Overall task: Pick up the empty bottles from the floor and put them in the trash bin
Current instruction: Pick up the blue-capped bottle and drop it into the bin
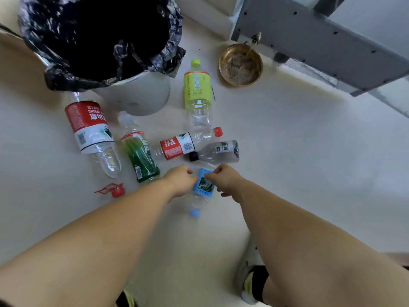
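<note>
Several empty plastic bottles lie on the pale floor in front of the white trash bin [141, 96], which is lined with a black bag. My left hand [179, 181] and my right hand [226, 180] press against either side of a small blue-labelled bottle [203, 186], fingers curled onto its label; its blue cap points toward me. Beyond it lie a clear bottle with a black cap [218, 151], a small red-labelled bottle [183, 145], a green-labelled bottle [139, 157], a large red-labelled bottle [89, 127] and a yellow-green bottle [197, 91].
A loose red cap with its ring [115, 191] lies on the floor at the left. A brass bowl [240, 65] sits beside a grey metal frame [321, 41] at the upper right. My shoe [250, 273] is at the bottom right.
</note>
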